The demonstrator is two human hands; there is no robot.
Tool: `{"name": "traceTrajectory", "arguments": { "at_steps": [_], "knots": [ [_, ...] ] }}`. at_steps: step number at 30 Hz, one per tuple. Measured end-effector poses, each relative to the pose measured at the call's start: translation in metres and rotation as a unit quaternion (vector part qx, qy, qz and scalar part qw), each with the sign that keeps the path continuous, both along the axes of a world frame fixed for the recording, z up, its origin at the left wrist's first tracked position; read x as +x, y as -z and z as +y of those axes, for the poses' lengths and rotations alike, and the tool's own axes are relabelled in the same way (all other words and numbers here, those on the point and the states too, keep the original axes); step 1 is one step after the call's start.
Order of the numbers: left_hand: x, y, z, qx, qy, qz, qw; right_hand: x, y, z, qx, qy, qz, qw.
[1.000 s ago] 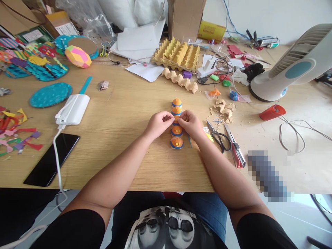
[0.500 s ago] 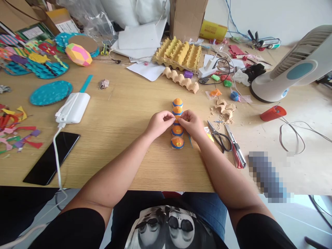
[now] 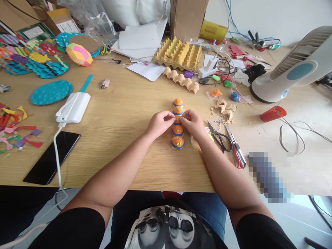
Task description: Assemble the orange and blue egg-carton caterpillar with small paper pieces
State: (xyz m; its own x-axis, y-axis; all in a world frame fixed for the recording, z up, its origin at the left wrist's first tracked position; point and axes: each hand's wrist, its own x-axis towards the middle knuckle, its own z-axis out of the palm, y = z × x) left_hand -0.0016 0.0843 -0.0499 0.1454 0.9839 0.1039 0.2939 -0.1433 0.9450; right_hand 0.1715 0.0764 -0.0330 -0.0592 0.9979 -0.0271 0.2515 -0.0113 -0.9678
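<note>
A row of several egg-carton cups (image 3: 177, 142), covered in orange with blue bands, runs away from me along the middle of the table. Small yellow eyes show on the nearer cups. My left hand (image 3: 163, 121) pinches thumb and forefinger at the left side of the middle cup. On its right side my right hand (image 3: 191, 121) does the same, fingertips closed against the cup. Anything tiny between the fingertips is too small to make out. Both hands partly cover the middle cup.
Scissors (image 3: 220, 136) and a red utility knife (image 3: 236, 147) lie right of my right forearm. Carton scraps (image 3: 225, 108) and clay lumps (image 3: 215, 92) are beyond. A yellow egg tray (image 3: 178, 55) stands behind, a fan (image 3: 287, 69) at right. Left are a phone (image 3: 52, 157) and a white power bank (image 3: 75, 107).
My right fingertips have drawn back very slightly to the right from the middle cup. My left hand and the row of cups stay practically where they were.
</note>
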Motion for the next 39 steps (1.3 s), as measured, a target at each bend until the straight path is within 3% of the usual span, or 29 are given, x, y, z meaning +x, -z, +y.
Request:
{"name": "traceTrajectory", "arguments": {
  "at_steps": [4,7,12,15,18,21,23,25,28,32,36,39],
  "knots": [
    [-0.001,0.001,0.0,-0.005,0.003,-0.004,1.0,0.009,-0.011,-0.002,0.017,0.016,-0.01,1.0],
    [-0.001,0.0,0.001,-0.013,0.002,-0.007,1.0,0.02,-0.022,-0.005,0.018,0.013,-0.083,0.996],
    [-0.001,-0.006,-0.002,-0.002,-0.009,-0.002,1.0,0.034,-0.032,-0.014,0.03,-0.029,-0.311,0.949],
    [-0.002,-0.009,-0.004,0.023,0.004,0.009,1.0,0.037,-0.03,-0.019,0.02,-0.04,-0.376,0.925],
    [-0.003,-0.011,-0.005,0.041,0.006,0.019,0.999,0.038,-0.03,-0.02,0.007,-0.046,-0.387,0.921],
    [-0.003,-0.013,-0.005,0.044,-0.014,0.017,0.999,0.039,-0.032,-0.018,-0.005,-0.029,-0.3,0.954],
    [-0.003,-0.014,-0.005,0.046,-0.037,0.01,0.998,0.041,-0.034,-0.014,-0.037,-0.016,-0.154,0.987],
    [-0.003,-0.016,-0.007,0.05,-0.059,0.004,0.997,0.042,-0.034,-0.01,-0.083,-0.01,0.032,0.996],
    [-0.003,-0.02,-0.01,0.061,-0.074,-0.003,0.995,0.043,-0.03,-0.004,-0.127,0.034,0.248,0.96],
    [-0.003,-0.025,-0.016,0.08,-0.07,-0.01,0.994,0.04,-0.023,0.002,-0.135,0.13,0.389,0.902],
    [-0.002,-0.028,-0.02,0.112,-0.068,0.004,0.991,0.034,-0.023,0.0,-0.162,0.116,0.481,0.854],
    [-0.001,-0.031,-0.023,0.177,-0.058,0.029,0.982,0.029,-0.027,-0.007,-0.167,0.078,0.527,0.83]
  ]
}}
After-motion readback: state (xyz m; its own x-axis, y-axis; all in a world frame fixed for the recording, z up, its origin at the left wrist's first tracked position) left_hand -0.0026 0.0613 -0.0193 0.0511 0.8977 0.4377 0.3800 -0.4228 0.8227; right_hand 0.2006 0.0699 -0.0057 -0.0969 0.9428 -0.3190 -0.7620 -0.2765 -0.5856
